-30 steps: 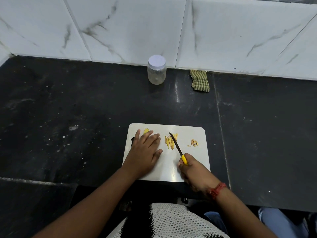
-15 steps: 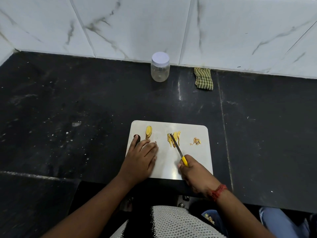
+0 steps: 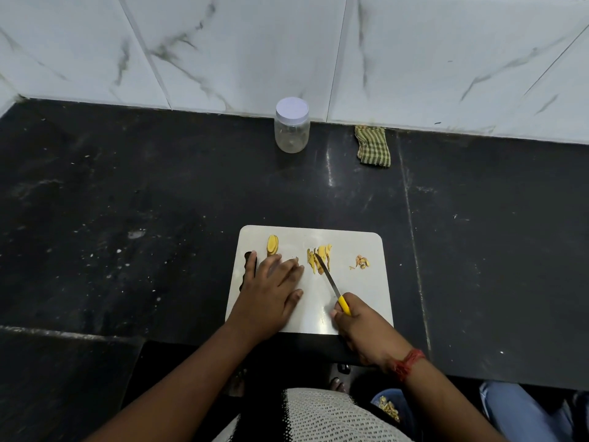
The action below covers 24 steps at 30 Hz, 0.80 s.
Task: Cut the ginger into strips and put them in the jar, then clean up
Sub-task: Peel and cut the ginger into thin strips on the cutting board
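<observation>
Counts: 1 cutting board [image 3: 350, 314] on the worktop [image 3: 127, 218]. 1 knife [image 3: 331, 283], yellow handle. 1 jar [image 3: 292, 126] with 1 white lid [image 3: 292, 108]. 1 checked cloth [image 3: 373, 145]. Ginger: 1 uncut slice [image 3: 272, 245], 1 cluster of strips [image 3: 320, 258] (single strips too small to count), 1 small heap of scraps [image 3: 361, 262]. 2 hands: left hand [image 3: 271, 291], right hand [image 3: 363, 327].

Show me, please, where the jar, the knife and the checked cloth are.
jar [image 3: 292, 135]: head view, on its clear glass wall.
knife [image 3: 328, 277]: head view, on the middle of its blade.
checked cloth [image 3: 373, 145]: head view, on its middle.
</observation>
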Motion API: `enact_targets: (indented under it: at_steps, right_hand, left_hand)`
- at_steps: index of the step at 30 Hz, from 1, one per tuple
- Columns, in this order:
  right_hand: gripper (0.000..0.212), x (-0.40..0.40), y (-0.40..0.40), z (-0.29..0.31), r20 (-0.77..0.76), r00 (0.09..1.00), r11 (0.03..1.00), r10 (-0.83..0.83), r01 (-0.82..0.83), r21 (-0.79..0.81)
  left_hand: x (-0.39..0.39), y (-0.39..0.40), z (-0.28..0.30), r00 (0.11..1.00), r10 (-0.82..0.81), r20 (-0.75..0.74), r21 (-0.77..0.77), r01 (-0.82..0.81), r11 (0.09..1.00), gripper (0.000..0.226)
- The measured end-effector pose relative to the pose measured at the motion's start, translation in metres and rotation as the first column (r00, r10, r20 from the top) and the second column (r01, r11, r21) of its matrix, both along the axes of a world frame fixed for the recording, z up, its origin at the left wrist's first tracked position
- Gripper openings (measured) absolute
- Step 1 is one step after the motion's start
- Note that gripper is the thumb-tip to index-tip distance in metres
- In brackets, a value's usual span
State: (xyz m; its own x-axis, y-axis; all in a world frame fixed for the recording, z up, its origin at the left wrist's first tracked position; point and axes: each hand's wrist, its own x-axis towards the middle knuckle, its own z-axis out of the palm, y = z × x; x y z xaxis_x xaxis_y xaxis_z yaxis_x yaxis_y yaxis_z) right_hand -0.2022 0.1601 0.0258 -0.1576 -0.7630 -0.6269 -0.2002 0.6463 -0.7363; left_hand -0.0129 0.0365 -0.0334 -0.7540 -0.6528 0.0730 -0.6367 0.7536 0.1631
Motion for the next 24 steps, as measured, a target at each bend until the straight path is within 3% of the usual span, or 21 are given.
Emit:
enact_targets:
  at_steps: [17,24]
  right_hand:
    - [0.023,0.002,-0.001,-0.004,0.015,1.000,1.000,0.013,-0.013,-0.011]
    - [0.024,0.002,-0.001,-0.007,-0.024,0.999,0.998,0.049,-0.049,-0.030]
  left_hand:
    - [0.010,0.003,0.000,0.992,0.112,-0.059,-0.028,-0.114,0.993,0.051]
    - [0.007,0.001,0.001,0.998,0.055,-0.042,-0.029,-0.057,0.998,0.053]
